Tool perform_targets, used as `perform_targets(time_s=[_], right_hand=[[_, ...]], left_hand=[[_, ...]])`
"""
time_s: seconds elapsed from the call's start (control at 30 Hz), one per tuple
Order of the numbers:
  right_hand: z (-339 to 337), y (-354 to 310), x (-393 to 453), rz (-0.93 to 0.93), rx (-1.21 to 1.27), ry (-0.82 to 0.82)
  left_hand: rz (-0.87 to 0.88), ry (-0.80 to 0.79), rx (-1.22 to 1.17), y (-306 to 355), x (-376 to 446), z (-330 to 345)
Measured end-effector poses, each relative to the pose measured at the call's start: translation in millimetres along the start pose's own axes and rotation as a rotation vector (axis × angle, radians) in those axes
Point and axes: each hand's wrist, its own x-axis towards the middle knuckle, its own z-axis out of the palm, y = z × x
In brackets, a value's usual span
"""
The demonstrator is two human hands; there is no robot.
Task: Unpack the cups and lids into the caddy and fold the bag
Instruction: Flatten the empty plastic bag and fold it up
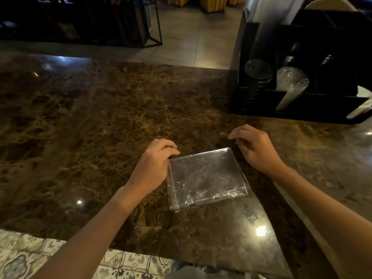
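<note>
Both hands — folded bag (205, 178) corners

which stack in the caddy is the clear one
The clear plastic stack in the black caddy, just right of the dark lid stack; it is see-through, the other near black.

Head-worn view, facing forward and down (close), over countertop (100, 127)
</note>
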Motion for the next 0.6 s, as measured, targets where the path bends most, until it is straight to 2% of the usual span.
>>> perform_targets(time_s=[0.03, 0.1, 0.27, 0.4, 0.6], right_hand=[[2.2, -8.1, 0.8, 0.021, 0.02, 0.011], [12.9, -23.3, -4.0, 0.059, -0.035, -0.067], [52.4, -43.9, -44.6, -0.033, -0.482, -0.316], [62.1, -40.2, -57.0, -0.003, -0.525, -0.309], [65.0, -38.3, -58.8, 0.018, -0.536, -0.311]], left_hand=[[-0.03, -0.015, -0.029, 7.9, 3.9, 2.9], [-0.07, -0.089, 0.002, 23.6, 3.2, 12.9], [0.002, -0.262, 0.414, 41.9, -23.1, 47.0], [0.004, -0.313, 0.476, 35.5, -29.9, 57.4], [-0.016, -0.353, 0.449, 33.0, -31.7, 59.1]])
